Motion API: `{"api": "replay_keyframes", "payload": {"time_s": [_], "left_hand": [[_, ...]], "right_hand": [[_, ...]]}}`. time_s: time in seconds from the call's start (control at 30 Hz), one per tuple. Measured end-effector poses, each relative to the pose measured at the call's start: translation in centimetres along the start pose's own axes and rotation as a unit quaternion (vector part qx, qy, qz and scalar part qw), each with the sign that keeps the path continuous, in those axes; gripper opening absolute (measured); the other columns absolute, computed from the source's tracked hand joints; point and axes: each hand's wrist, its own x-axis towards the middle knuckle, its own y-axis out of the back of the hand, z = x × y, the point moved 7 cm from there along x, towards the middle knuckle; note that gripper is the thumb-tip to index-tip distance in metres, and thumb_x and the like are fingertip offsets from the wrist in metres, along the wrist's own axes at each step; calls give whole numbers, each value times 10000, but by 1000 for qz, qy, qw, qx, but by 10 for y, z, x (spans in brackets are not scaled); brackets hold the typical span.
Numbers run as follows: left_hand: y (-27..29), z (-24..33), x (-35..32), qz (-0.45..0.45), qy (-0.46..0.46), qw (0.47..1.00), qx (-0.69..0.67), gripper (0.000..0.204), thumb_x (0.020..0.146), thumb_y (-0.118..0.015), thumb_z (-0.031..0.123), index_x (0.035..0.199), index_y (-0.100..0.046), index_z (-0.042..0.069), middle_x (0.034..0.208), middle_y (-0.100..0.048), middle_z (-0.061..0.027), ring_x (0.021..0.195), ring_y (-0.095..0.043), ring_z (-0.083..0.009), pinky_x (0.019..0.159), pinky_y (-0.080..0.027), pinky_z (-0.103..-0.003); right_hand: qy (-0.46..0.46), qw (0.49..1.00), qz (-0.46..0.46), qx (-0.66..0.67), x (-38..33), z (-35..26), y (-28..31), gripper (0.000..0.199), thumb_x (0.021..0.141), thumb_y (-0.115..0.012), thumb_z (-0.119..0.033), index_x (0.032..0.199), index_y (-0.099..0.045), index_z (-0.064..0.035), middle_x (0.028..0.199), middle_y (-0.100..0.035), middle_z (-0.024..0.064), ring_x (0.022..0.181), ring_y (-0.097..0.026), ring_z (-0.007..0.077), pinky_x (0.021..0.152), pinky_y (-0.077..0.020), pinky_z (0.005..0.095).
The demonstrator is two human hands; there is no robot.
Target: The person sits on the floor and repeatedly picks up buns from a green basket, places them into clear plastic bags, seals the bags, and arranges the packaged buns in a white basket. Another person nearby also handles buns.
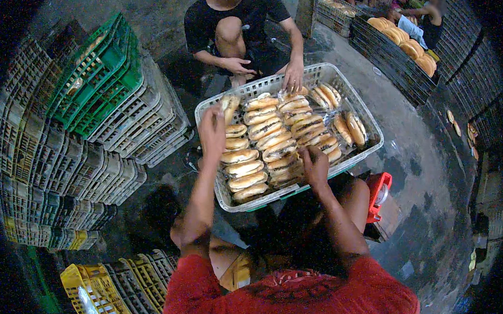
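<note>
Your left hand (212,135) is closed on a plastic-wrapped filled bun (229,107), blurred and tilted, just inside the far left corner of the pale grey plastic crate (206,111) in front of you. Your right hand (316,167) is lowered, fingers curled, against the wrapped buns near the crate's near edge, to the right of its middle; you cannot tell from here whether it grips one. The other filled buns (261,126) fill most of the crate: one row runs along the left edge, two more rows lie side by side through the middle, and a pair (349,128) stands near the right edge, with clear film around it. Across from you, a co-worker in a black shirt (246,16) sits at the far edge, one hand (294,77) reaching over it onto the buns and the other hand (236,65) held open outside the crate. To your left rise stacked grey crates (150,119) with green crates (107,79) on top, and a yellow crate (95,287) is low on that side. A red object with a round face (373,211) is beside your right knee. Well beyond the crate's far right corner, a dark crate (389,66) holds round golden buns (408,47).
</note>
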Motion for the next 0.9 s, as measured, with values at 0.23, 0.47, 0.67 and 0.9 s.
{"api": "replay_keyframes", "payload": {"time_s": [0.23,0.47,0.67,0.9], "left_hand": [[-29,98,-158,-137,201,813,-530,373,863,-587,39,1225,-497,23,1297,-514,-106,1167,-520,-201,1013,-395,-308],[-47,88,-196,-86,374,782,-491,617,884,-670,108,1418,-387,-16,1273,-562,-90,1171,-546,-189,1015,-424,-326],[-36,115,-202,-101,307,794,-515,442,939,-573,78,1355,-458,-18,1227,-594,-93,1079,-600,-175,949,-488,-315],[-19,140,-190,-146,208,821,-511,250,894,-629,37,1138,-640,-13,1244,-599,-79,1127,-567,-190,990,-439,-324]], "right_hand": [[-177,920,-29,348,-18,-1,-43,457,1003,-459,-408,1104,-590,19,948,-661,125,837,-635,224,739,-504,364],[42,993,-37,102,-56,-60,17,357,1010,-490,-263,841,-624,21,686,-575,37,609,-499,152,589,-436,336],[53,992,-94,58,-71,-73,31,337,1013,-499,-257,805,-605,-14,652,-532,-2,626,-452,80,558,-376,280],[-91,937,-264,208,-108,-63,5,269,988,-531,-211,849,-611,4,728,-581,24,701,-524,124,670,-448,302]]}}
